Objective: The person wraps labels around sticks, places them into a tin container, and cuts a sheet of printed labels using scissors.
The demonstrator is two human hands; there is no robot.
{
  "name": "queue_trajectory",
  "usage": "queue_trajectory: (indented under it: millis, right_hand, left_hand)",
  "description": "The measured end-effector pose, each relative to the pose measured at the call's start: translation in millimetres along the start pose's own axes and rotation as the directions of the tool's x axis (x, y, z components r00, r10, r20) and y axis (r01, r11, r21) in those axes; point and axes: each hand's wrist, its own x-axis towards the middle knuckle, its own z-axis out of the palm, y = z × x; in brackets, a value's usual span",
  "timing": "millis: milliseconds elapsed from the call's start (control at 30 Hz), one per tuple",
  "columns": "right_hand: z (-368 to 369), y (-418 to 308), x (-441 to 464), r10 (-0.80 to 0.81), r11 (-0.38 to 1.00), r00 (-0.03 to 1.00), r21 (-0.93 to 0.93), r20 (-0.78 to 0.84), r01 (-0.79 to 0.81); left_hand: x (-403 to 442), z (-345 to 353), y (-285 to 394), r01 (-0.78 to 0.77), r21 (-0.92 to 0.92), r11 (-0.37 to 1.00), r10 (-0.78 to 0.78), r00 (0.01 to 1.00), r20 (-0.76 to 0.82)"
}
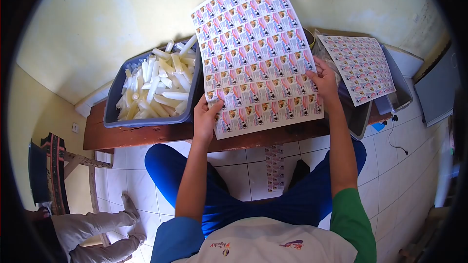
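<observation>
A large sheet of printed labels is held up in front of me, tilted, with rows of small repeated pink and brown pictures. My left hand pinches its lower left edge, thumb on the printed face. On the right edge, about halfway up or lower, my right hand grips the sheet with the thumb in front. The fingers behind the paper are partly hidden. Left of the sheet stands a grey plastic tub piled with white and yellowish filled tubes.
A brown wooden bench carries the tub. At the right, another label sheet lies over grey containers. A strip of labels is on the tiled floor between my legs. Another person's legs show at lower left. A cable trails at right.
</observation>
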Motion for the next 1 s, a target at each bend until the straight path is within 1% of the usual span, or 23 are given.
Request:
queue_trajectory:
  millis: [67, 100, 167, 233, 300, 333, 367, 400, 433, 500, 533, 600, 633, 667, 700, 733, 767, 800, 833, 900, 933, 967, 1000]
  right_hand:
    - [6, 2, -3, 0.079, 0.994, 0.996, -0.068, -0.044, -0.082]
    - [7, 5, -5, 0.077, 0.994, 0.996, -0.073, -0.045, -0.080]
    - [10, 13, -9, 0.068, 0.946, 0.998, -0.318, 0.010, -0.061]
    - [14, 10, -12, 0.070, 0.943, 0.998, -0.327, -0.001, -0.066]
    - [18, 3, -15, 0.097, 0.918, 0.995, -0.384, -0.031, -0.101]
    - [23, -2, -16, 0.092, 0.918, 0.995, -0.385, -0.029, -0.096]
    - [28, -6, -19, 0.029, 0.888, 0.999, -0.458, -0.040, -0.044]
    - [29, -8, -21, -0.034, 0.848, 0.998, -0.530, -0.048, 0.003]
    - [28, -9, -20, -0.035, 0.848, 0.998, -0.530, -0.050, 0.003]
    - [30, -6, -20, -0.035, 0.757, 0.996, -0.652, -0.078, -0.024]
    - [29, -3, -19, -0.035, 0.758, 0.997, -0.652, -0.073, -0.021]
    - [22, 1, -17, 0.125, 0.902, 0.990, -0.406, -0.071, -0.143]
    - [21, 0, -18, 0.124, 0.903, 0.990, -0.407, -0.070, -0.142]
    - [19, -2, -19, 0.107, 0.945, 0.993, -0.305, -0.053, -0.118]
    - [18, -5, -21, 0.088, 0.975, 0.995, -0.201, -0.040, -0.094]
    - [17, -8, -24, 0.088, 0.974, 0.995, -0.204, -0.042, -0.095]
    - [15, -13, -25, 0.071, 0.986, 0.996, -0.146, -0.061, -0.079]
    - [14, -20, -25, 0.054, 0.994, 0.995, -0.087, -0.078, -0.061]
    - [13, -28, -25, 0.052, 0.994, 0.996, -0.088, -0.075, -0.059]
    - [10, -40, -26, -0.029, 1.000, 0.995, 0.008, -0.093, 0.030]
    - [6, -40, -24, -0.080, 0.997, 0.992, -0.007, -0.098, 0.079]
    - [4, -41, -22, -0.077, 0.997, 0.992, -0.006, -0.098, 0.077]
    - [2, -43, -18, -0.117, 0.993, 0.989, -0.003, -0.087, 0.118]
  left_hand:
    - [-1, -5, -9, 0.001, 0.014, 1.000, -0.001, 1.000, -0.024]
    - [-4, -6, -14, 0.017, -0.016, 1.000, -0.018, 0.999, -0.050]
    - [-8, -9, -23, 0.030, -0.051, 0.998, -0.034, 0.997, -0.072]
    - [-13, -12, -33, 0.108, 0.015, 0.994, -0.105, 0.986, -0.130]
    - [-14, -15, -38, 0.098, 0.009, 0.995, -0.097, 0.989, -0.111]
    - [-15, -14, -37, 0.074, 0.076, 0.994, -0.066, 0.992, -0.109]
    - [-15, -13, -37, 0.051, 0.146, 0.988, -0.036, 0.994, -0.102]
    - [-14, -14, -37, 0.049, 0.146, 0.988, -0.035, 0.995, -0.098]
    - [-13, -17, -39, 0.036, 0.194, 0.980, -0.017, 0.995, -0.100]
    - [-12, -22, -40, 0.024, 0.242, 0.970, 0.002, 0.994, -0.108]
    - [-12, -24, -40, 0.037, 0.265, 0.963, -0.006, 0.993, -0.115]
    - [-12, -22, -36, 0.049, 0.287, 0.957, -0.014, 0.992, -0.123]
    - [-15, -15, -29, 0.007, 0.236, 0.972, 0.019, 0.994, -0.107]
    - [-15, -7, -22, -0.036, 0.183, 0.982, 0.054, 0.994, -0.091]
    - [-14, -3, -19, -0.039, 0.181, 0.983, 0.055, 0.995, -0.087]
    - [-13, 1, -16, -0.107, 0.160, 0.981, 0.118, 0.991, -0.061]
    - [-13, 4, -12, -0.177, 0.137, 0.975, 0.183, 0.982, -0.038]
    - [-16, 10, -4, -0.176, 0.092, 0.980, 0.180, 0.983, -0.030]
    - [-17, 13, 1, -0.179, 0.091, 0.980, 0.183, 0.983, -0.033]
    - [-19, 16, 9, -0.278, 0.112, 0.954, 0.278, 0.961, 0.013]
    - [-21, 18, 13, -0.349, 0.110, 0.931, 0.347, 0.937, 0.041]
    - [-25, 18, 16, -0.347, 0.112, 0.931, 0.345, 0.938, 0.040]
    - [-29, 18, 19, -0.356, 0.095, 0.930, 0.355, 0.934, 0.022]
